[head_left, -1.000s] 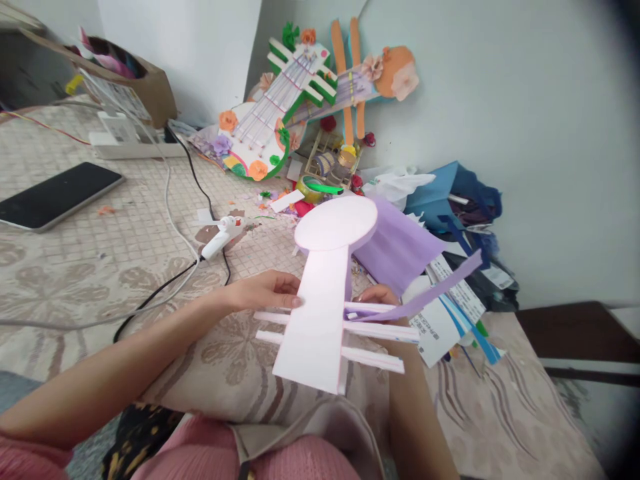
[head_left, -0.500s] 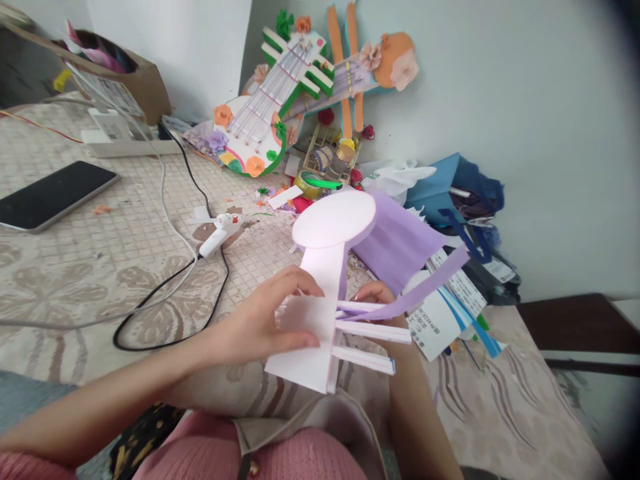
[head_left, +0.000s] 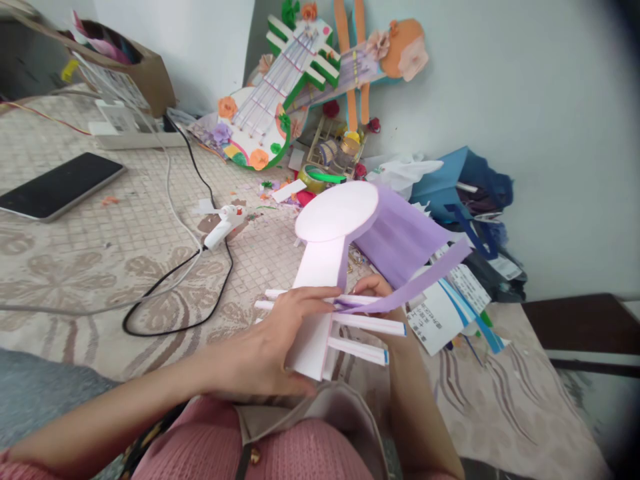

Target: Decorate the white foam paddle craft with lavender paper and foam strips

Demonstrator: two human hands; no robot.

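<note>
A white foam cut-out (head_left: 327, 247) with a round head, a long neck and several thin cross strips is held over my lap. My left hand (head_left: 273, 347) lies across its lower part, fingers wrapped over the neck and thumb under the bottom edge. My right hand (head_left: 374, 288) is mostly hidden behind the piece; its fingers pinch the end of a purple paper strip (head_left: 410, 283) against the top cross strip. The purple strip runs up and to the right.
A white glue gun (head_left: 223, 227) with black and white cables lies on the patterned mat (head_left: 90, 253). A phone (head_left: 57, 185) is at left, a cardboard box (head_left: 130, 63) behind it. Decorated guitar crafts (head_left: 280, 100), tape rolls, purple paper (head_left: 400, 233) and blue bags (head_left: 465, 187) crowd the wall.
My left hand slid from the cut-out's left edge across its front and now covers the lower neck. The piece tilted slightly and dropped closer to my lap.
</note>
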